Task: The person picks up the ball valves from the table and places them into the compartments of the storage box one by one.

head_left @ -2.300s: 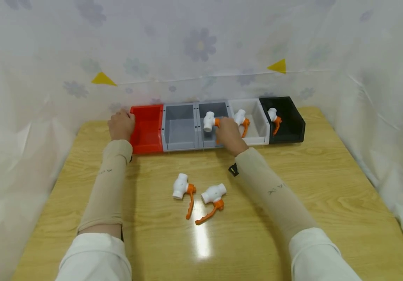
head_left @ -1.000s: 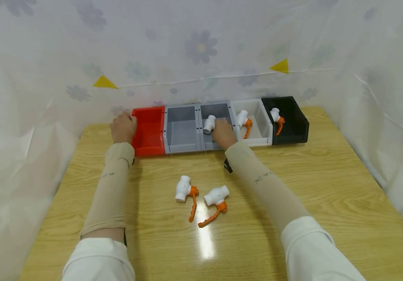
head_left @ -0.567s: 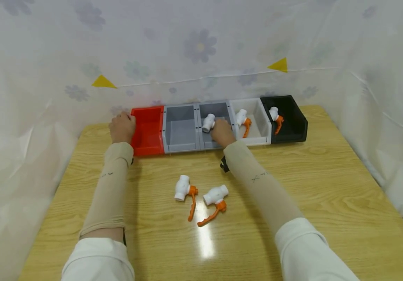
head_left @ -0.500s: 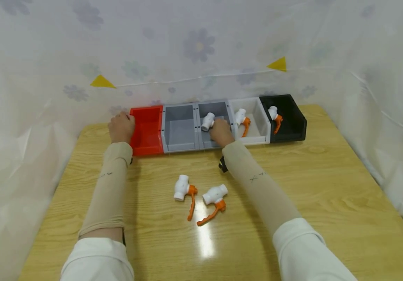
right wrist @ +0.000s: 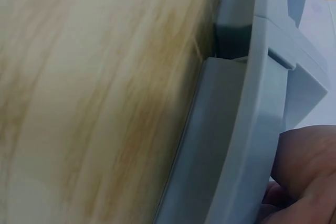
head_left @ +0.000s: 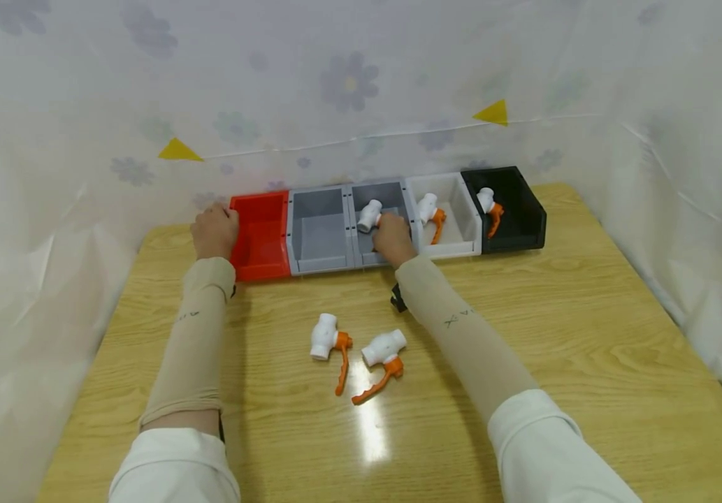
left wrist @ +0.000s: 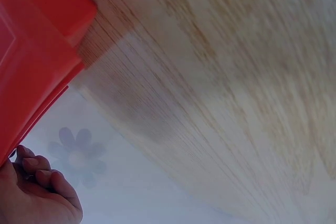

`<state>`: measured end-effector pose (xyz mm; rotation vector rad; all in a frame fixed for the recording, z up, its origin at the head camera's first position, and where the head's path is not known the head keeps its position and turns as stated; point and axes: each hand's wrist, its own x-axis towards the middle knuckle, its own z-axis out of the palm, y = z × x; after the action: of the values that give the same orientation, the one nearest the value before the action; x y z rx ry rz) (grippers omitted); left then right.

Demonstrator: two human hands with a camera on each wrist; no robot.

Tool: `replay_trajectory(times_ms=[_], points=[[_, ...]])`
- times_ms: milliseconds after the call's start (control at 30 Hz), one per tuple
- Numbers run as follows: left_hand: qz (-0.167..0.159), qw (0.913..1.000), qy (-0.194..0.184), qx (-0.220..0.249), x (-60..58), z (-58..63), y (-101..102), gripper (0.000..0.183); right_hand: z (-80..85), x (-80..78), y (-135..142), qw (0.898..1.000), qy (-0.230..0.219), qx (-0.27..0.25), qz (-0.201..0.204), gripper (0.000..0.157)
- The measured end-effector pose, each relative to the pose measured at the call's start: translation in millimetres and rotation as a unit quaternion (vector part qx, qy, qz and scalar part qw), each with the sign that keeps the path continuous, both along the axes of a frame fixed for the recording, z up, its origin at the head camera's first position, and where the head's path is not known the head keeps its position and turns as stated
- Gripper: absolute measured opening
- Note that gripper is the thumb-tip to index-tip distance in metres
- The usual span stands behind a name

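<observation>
In the head view my right hand (head_left: 393, 239) reaches into the dark grey bin (head_left: 381, 188) and holds a white ball valve (head_left: 370, 216) by its orange handle, which the fingers mostly hide. The right wrist view shows part of this hand (right wrist: 307, 177) behind the grey bin wall, with the valve out of sight. My left hand (head_left: 214, 232) is at the left edge of the red bin (head_left: 260, 258). Up close, the left hand (left wrist: 39, 195) has curled fingers and grips the rim of the red bin (left wrist: 37, 61).
Two ball valves with orange handles, one on the left (head_left: 324, 337) and one on the right (head_left: 384, 347), lie on the wooden table (head_left: 272, 419). Another lighter grey bin (head_left: 319, 241) adjoins the red one. The white bin (head_left: 461, 237) and black bin (head_left: 524, 220) each hold a valve.
My right hand has lowered the ball valve into the dark grey bin and moved slightly left. The left hand stays at the red bin. The view has shifted slightly.
</observation>
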<state>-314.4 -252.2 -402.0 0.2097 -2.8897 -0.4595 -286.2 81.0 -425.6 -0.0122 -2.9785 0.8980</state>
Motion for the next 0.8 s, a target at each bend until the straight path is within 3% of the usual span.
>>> replay_trajectory(times_ms=[300, 500, 633, 800], points=[[0.0, 0.9999, -0.001, -0.01, -1.7, 0.5, -3, 0.045, 4.7, 1.8, -4, 1.0, -0.011, 0.007, -0.005, 0.016], [-0.004, 0.9999, -0.002, -0.012, -2.8, 0.9, 1, 0.041, 12.6, 8.8, 2, 0.999, -0.021, 0.03, 0.015, 0.02], [-0.005, 0.9999, -0.004, -0.01, -2.4, -1.4, 2, 0.042, 24.9, 14.4, 8, 0.995, -0.011, 0.072, 0.068, 0.026], [0.003, 0.9999, -0.001, -0.015, -2.4, -0.8, 1, 0.043, 42.3, 17.1, 21, 0.99, -0.012, 0.018, 0.136, 0.032]])
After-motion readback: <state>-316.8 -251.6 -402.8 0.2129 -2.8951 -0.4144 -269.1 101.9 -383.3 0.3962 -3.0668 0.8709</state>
